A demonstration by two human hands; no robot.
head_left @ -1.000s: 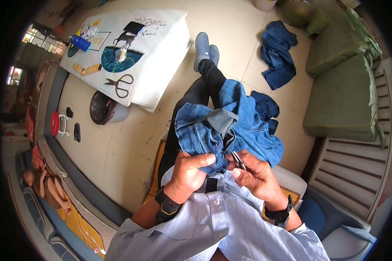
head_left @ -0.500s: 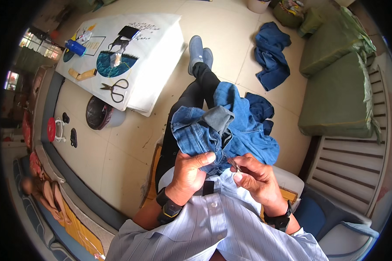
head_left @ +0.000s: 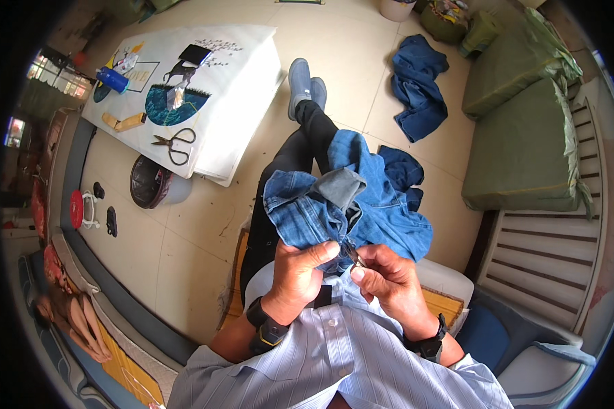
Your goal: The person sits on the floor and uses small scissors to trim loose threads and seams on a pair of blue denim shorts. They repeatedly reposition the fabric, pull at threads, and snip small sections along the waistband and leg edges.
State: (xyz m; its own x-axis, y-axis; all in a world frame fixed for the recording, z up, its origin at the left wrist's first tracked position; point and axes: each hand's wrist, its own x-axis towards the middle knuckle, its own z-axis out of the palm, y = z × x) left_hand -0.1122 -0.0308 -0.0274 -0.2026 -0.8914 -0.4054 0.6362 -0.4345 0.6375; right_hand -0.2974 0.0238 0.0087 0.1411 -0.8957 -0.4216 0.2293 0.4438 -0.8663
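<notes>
A pair of blue jeans (head_left: 389, 215) lies bunched across my lap, with a grey piece of lining (head_left: 341, 185) turned out on top. My left hand (head_left: 296, 274) pinches the denim at its near edge, thumb uppermost. In my right hand (head_left: 391, 278) a small, slim metal tool (head_left: 355, 256) is held between thumb and fingers. Its tip points at the denim just beside my left thumb. The tool is too small and too covered by my fingers to name its exact kind.
Blue jeans (head_left: 419, 88) lie on the floor ahead, and dark denim (head_left: 400, 170) beside my lap. Large scissors (head_left: 176, 145) rest on the covered table (head_left: 242, 88) at left, a bin (head_left: 150, 180) below. Green cushions (head_left: 522, 150) are at right. Another person (head_left: 75, 313) sits far left.
My right hand has moved slightly left with the metal tool, so its tip is closer to my left thumb and the denim. The whole view has shifted a little.
</notes>
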